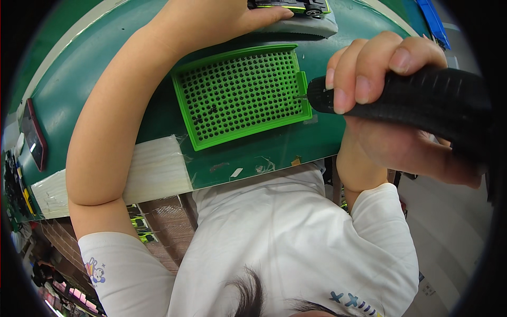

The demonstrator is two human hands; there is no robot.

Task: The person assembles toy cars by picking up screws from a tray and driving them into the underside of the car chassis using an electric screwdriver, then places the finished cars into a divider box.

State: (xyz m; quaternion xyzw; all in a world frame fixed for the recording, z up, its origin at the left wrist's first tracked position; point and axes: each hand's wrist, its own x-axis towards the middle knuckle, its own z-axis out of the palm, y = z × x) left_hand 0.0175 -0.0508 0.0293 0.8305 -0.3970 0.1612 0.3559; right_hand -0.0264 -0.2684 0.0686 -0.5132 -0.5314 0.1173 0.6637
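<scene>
My right hand (377, 68) is wrapped round a black electric screwdriver (433, 98). Its thin bit points left, over the right edge of a bright green screw tray (186, 113). Rows of small holes cover that tray, most with dark screws in them; a few loose screws lie on top near its left side. At the top edge my left hand (222, 21) grips a black and yellow-green toy car (301, 8), thumb along its near side. The hand's other fingers are mostly out of view. Beneath the car is a grey-white pad (317, 25).
The green tabletop (158, 119) has a near edge with white tape (156, 164) and tape scraps. A dark red phone-like slab (34, 134) lies at the far left. Below the table edge, yellow-green parts (141, 224) show by my left arm. A blue bin edge (433, 21) stands top right.
</scene>
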